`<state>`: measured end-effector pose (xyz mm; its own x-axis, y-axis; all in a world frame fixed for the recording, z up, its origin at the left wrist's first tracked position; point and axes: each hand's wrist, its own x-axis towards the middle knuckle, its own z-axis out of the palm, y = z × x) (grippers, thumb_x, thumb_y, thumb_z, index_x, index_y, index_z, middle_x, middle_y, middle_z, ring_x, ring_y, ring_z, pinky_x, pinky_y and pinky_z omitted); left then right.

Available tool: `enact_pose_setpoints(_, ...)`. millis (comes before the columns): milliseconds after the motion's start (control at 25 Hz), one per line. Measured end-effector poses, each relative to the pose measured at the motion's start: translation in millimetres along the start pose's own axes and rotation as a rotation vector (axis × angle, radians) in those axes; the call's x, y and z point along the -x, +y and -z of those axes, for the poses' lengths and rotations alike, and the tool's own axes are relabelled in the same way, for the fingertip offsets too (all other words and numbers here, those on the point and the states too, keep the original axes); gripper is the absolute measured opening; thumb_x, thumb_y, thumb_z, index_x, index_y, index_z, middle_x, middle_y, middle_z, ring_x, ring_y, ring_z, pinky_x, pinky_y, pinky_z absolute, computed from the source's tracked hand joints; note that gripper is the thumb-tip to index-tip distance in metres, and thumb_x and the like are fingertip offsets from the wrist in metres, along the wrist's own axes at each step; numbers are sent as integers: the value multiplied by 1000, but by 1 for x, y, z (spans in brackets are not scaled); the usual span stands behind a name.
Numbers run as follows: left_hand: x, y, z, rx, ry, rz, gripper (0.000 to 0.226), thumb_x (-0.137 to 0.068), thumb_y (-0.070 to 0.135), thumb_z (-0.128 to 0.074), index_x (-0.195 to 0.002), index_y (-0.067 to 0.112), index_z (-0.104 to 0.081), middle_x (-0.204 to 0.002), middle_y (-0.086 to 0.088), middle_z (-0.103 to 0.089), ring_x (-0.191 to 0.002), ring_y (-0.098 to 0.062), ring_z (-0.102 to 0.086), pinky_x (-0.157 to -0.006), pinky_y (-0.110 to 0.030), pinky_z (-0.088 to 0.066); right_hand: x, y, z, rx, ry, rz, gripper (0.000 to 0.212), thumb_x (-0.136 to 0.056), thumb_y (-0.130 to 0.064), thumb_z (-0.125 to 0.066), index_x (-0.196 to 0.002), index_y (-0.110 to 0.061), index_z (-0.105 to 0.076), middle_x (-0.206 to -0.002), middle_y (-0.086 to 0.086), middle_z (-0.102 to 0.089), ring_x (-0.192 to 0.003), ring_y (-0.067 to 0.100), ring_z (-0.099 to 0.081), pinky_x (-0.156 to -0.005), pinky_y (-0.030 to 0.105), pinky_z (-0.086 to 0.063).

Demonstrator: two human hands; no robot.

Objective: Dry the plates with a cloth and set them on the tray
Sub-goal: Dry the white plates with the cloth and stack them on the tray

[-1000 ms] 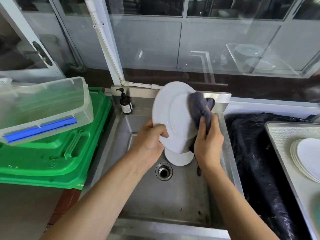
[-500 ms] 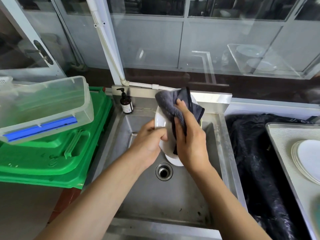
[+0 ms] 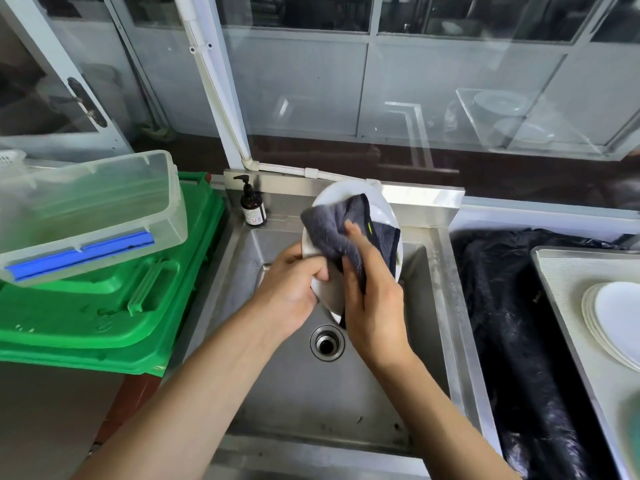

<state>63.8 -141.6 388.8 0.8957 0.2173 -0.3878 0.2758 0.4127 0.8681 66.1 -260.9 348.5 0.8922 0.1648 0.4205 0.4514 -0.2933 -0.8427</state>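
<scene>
Over the steel sink (image 3: pixel 346 403) I hold a white plate (image 3: pixel 377 207) upright. My left hand (image 3: pixel 291 292) grips its lower left rim. My right hand (image 3: pixel 372 299) presses a dark grey cloth (image 3: pixel 332 230) against the plate's face, fingers curled into the fabric, and the cloth covers most of the plate. A small white patch (image 3: pixel 335 317) shows just below the plate; I cannot tell whether it is a second plate. At the far right a stack of white plates (image 3: pixel 613 320) lies on the metal tray (image 3: pixel 568 271).
A brown pump bottle (image 3: pixel 252 207) stands at the sink's back left corner. A clear plastic box (image 3: pixel 86 209) rests on a green crate lid (image 3: pixel 104 306) to the left. A black plastic bag (image 3: pixel 512 323) lies between sink and tray. The drain (image 3: pixel 326 342) is below my hands.
My right hand has swept the cloth from the plate's right edge across its face to the upper left. The plate stays held over the sink.
</scene>
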Motion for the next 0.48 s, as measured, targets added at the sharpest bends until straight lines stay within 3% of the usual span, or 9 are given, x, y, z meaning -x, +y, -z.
enact_pose_setpoints(160,4,1,-5,-61,-39,-32,28,-63,-17,-39,-89,-20,-48,-86,-21,-46,-81,-33,-43,-72,-43,-34,-50,-7,9,111,8,89,41,-108,-30,-42,-147,-19,-50,-145,-11,-53,-139,-7,-40,-115,22,-34)
enact_pose_setpoints(200,6,1,-5,-65,-46,-31,29,-58,-12,-43,-87,-20,-46,-85,-19,-45,-80,-31,-41,-73,-43,-33,-61,-2,16,144,23,70,39,-109,-32,-41,-144,-21,-52,-140,-8,-60,-132,1,-49,-108,21,-40)
enact_pose_setpoints(280,9,2,-3,-54,-30,-13,22,-58,-13,-44,-79,-10,-49,-77,-15,-42,-75,-27,-41,-67,-37,-36,-70,14,29,165,93,-24,28,-110,-32,-41,-129,-20,-57,-111,-4,-71,-99,12,-64,-80,16,-45)
enact_pose_setpoints(360,8,3,1,-29,-19,19,25,-66,-21,-38,-73,0,-50,-71,-12,-46,-68,-24,-46,-62,-29,-40,-64,33,38,171,163,-138,20,-110,-33,-42,-114,-20,-56,-82,-14,-64,-73,5,-60,-61,14,-38)
enact_pose_setpoints(480,1,5,6,42,38,57,34,-69,-23,-34,-68,5,-54,-71,-11,-60,-66,-26,-59,-67,-32,-47,-31,50,38,135,203,-277,17,-109,-35,-42,-109,-25,-55,-83,-17,-64,-76,-2,-60,-61,13,-41)
